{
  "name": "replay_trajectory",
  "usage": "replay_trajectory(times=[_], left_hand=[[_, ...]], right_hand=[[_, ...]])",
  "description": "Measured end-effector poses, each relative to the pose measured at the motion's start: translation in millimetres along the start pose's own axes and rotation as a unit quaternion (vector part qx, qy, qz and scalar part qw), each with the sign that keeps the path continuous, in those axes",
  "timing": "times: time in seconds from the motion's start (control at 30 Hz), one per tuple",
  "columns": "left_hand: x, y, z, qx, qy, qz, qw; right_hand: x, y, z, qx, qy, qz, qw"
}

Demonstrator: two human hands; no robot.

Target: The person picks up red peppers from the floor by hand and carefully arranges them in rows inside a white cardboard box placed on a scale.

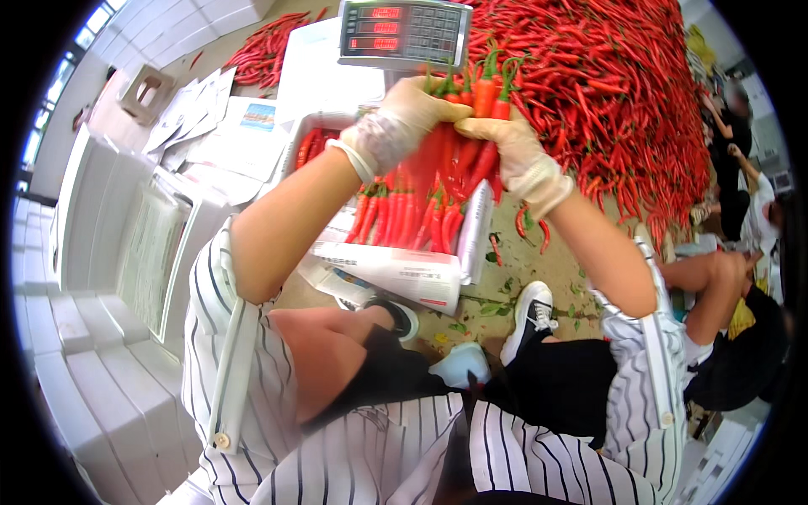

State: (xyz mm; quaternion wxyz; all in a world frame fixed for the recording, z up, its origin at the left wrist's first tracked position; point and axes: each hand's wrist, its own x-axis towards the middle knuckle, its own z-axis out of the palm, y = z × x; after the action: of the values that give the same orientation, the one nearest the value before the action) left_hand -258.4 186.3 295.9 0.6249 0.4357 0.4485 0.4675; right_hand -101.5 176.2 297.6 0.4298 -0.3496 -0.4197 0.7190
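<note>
My left hand (413,120) and my right hand (514,142), both in pale thin gloves, hold a bunch of red chili peppers (485,95) between them. The green stems point up, away from me, and the lower ends are blurred. Beneath the bunch lies a box lined with printed paper (404,274), with red chilies (379,218) laid side by side in it. A digital scale's display (404,35) with lit red digits stands just beyond my hands.
A large heap of red chilies (606,95) spreads at the back right. Paper sheets (237,148), a plastic stool (145,95) and stacked white foam boxes (107,391) are at the left. Loose chilies (524,227) and leaves lie on the floor. Other people sit at the far right.
</note>
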Motion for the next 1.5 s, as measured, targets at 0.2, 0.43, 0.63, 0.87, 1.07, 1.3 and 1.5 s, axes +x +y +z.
replay_trajectory(times=[0.2, 0.43, 0.63, 0.87, 1.07, 1.3, 1.5], left_hand=[[-5.9, -49.1, -145.2, 0.233, -0.005, -0.066, 0.97], [-8.2, -174.9, -224.2, 0.252, -0.025, -0.198, 0.947], [-35.8, -216.6, -231.1, 0.308, 0.002, -0.229, 0.923], [-48.6, -197.0, -217.6, 0.261, 0.014, -0.192, 0.946], [-66.6, -165.0, -201.7, 0.478, 0.004, -0.262, 0.839], [-75.2, -191.0, -214.7, 0.348, 0.097, -0.221, 0.906], [-77.7, -194.9, -197.6, 0.377, 0.093, -0.156, 0.908]], right_hand=[[43.7, 112.8, 79.4, 0.078, 0.019, 0.069, 0.994], [58.9, 233.2, 94.0, 0.067, 0.139, 0.184, 0.971], [46.8, 264.6, 75.1, 0.027, 0.075, 0.281, 0.956], [43.9, 264.6, 36.4, -0.147, 0.059, 0.266, 0.951], [31.2, 250.3, 16.7, -0.402, 0.009, 0.269, 0.875], [32.3, 242.4, 12.3, -0.33, 0.099, 0.37, 0.863], [22.9, 250.1, -1.2, -0.144, 0.154, 0.262, 0.942]])
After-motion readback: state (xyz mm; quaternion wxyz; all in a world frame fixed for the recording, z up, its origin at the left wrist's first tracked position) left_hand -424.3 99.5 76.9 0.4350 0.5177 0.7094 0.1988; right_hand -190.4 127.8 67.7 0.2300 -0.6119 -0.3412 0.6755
